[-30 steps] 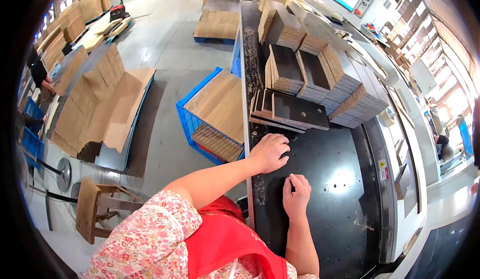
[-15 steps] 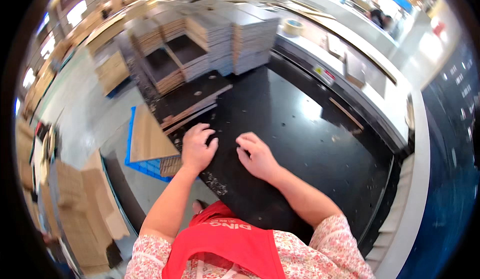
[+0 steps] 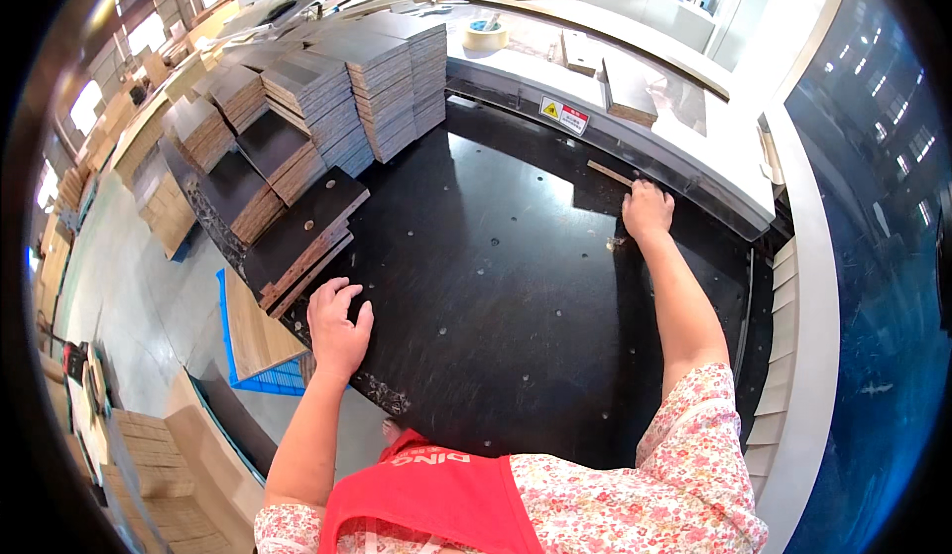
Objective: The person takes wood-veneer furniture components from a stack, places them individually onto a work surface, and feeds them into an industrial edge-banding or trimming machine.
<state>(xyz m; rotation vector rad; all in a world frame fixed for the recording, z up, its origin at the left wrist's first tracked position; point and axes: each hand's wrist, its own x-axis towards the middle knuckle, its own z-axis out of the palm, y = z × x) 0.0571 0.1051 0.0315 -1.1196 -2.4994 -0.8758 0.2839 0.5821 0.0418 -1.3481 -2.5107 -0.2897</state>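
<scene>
- Several stacks of dark-faced, wood-edged rectangular panels (image 3: 327, 108) stand sorted at the counter's far left.
- Left hand (image 3: 337, 328), fingers spread, rests flat on the black counter (image 3: 496, 286) beside the nearest panel.
- Right hand (image 3: 647, 209) reaches a thin wooden strip (image 3: 609, 173) by the far rail, touching it; fingers loosely together, nothing lifted yet.

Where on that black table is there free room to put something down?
The black table is bare in the middle, between the left hand and the right hand. It is crowded at the far left, where stacks of boards stand, with a dark board lying before them.
</scene>
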